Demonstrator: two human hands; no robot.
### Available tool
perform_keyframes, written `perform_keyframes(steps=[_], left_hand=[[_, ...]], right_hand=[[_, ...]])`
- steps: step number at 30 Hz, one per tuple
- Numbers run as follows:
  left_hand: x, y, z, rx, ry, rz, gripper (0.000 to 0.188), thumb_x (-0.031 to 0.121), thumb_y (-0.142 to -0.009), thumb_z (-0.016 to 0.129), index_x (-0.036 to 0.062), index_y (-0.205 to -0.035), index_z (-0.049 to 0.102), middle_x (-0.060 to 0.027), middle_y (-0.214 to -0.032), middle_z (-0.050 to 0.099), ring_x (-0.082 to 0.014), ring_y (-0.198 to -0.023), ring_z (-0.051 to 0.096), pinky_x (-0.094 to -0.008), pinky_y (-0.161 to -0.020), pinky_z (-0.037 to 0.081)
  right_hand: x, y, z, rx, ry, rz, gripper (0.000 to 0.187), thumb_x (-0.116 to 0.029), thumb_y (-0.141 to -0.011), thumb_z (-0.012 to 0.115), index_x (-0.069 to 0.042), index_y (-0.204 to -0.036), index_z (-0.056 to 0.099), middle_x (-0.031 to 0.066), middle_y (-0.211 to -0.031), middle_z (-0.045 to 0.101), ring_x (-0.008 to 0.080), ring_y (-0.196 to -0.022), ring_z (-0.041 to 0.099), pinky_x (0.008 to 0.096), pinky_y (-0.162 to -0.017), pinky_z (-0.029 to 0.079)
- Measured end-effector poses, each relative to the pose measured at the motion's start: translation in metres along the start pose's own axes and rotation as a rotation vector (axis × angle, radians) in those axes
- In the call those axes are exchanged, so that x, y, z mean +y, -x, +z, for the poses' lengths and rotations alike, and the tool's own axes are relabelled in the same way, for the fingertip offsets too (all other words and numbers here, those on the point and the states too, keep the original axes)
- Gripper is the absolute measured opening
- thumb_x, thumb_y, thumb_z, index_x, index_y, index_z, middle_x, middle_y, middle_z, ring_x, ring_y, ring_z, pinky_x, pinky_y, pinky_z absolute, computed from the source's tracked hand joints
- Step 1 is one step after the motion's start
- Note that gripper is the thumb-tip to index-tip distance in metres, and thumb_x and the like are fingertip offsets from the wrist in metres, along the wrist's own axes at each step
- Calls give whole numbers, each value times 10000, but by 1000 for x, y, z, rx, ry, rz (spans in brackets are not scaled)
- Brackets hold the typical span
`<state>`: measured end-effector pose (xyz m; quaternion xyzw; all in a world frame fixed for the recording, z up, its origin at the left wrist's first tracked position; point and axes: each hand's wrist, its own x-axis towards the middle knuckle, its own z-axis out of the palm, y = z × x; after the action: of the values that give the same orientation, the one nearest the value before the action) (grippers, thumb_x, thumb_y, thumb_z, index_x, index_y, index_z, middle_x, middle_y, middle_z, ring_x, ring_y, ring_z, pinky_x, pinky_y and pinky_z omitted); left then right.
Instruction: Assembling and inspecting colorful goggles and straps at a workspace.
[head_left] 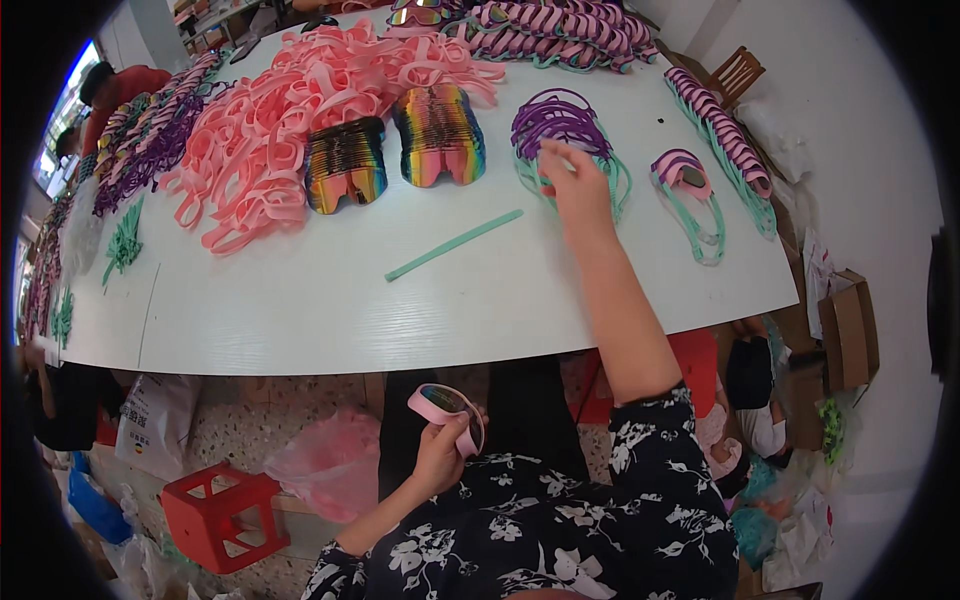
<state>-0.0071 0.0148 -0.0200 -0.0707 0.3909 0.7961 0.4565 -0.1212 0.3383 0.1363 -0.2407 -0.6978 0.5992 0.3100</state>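
My left hand (pixel 442 455), low over my lap, is closed around a pair of goggles with a pink frame (pixel 424 408) and a dark shiny lens (pixel 446 399). On the table, my right hand (pixel 575 180) reaches over a bundle of purple and mint-green goggle parts (pixel 556 118). Its fingers are bent and apart from the thumb, with nothing visible between them; the hand hides part of the bundle. A single mint-green strip (pixel 455 245) lies to the left of that hand. Finished-looking goggles in pink, purple and mint (pixel 688 180) lie to its right.
Two stacks of rainbow lenses (pixel 345 165) (pixel 440 135) sit beside a pile of pink frames (pixel 300 90). Rows of assembled goggles (pixel 715 135) line the far and right sides. A red stool (pixel 222 515) and a pink bag (pixel 330 460) stand on the floor. Another person (pixel 125 95) is at far left.
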Motion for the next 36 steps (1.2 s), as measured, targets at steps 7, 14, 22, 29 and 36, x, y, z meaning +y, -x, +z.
perform_keyframes(steps=[7,14,22,29,36], left_hand=[[1,4,-3,1,-19,-17,291,132,-946,626,-22,-1183,559,-123,-1102,654,-207,-1011,657,-341,-902,526],[-5,7,4,-38,-53,-11,295,101,-942,640,-27,-1199,572,-107,-1094,659,-200,-1016,648,-335,-906,515],[1,20,19,-18,-113,38,319,122,-928,659,-18,-1204,585,-100,-1106,663,-193,-1049,642,-333,-929,508],[0,45,37,-201,-94,5,386,100,-901,658,-29,-1248,548,-119,-1143,650,-220,-1074,642,-347,-973,495],[-12,40,41,-182,-113,-46,389,101,-896,674,-21,-1247,559,-109,-1145,649,-192,-1055,637,-334,-957,498]], right_hand=[[26,-60,-8,-26,-367,286,450,-261,-958,638,-56,-1349,552,21,-1110,634,176,-870,655,237,-655,482],[9,6,-56,80,-506,113,196,-195,-968,632,-53,-1099,602,40,-1026,662,126,-808,655,222,-600,484],[-52,111,-105,-78,-526,-153,220,-116,-975,604,14,-1146,559,68,-838,663,29,-561,483,176,-489,357],[-10,275,-97,-71,40,-344,254,-85,-973,592,77,-1168,573,72,-779,650,69,-565,564,206,-487,433],[56,331,-59,-205,93,-120,204,-65,-1009,531,37,-1167,610,9,-747,574,33,-561,516,199,-508,412]])
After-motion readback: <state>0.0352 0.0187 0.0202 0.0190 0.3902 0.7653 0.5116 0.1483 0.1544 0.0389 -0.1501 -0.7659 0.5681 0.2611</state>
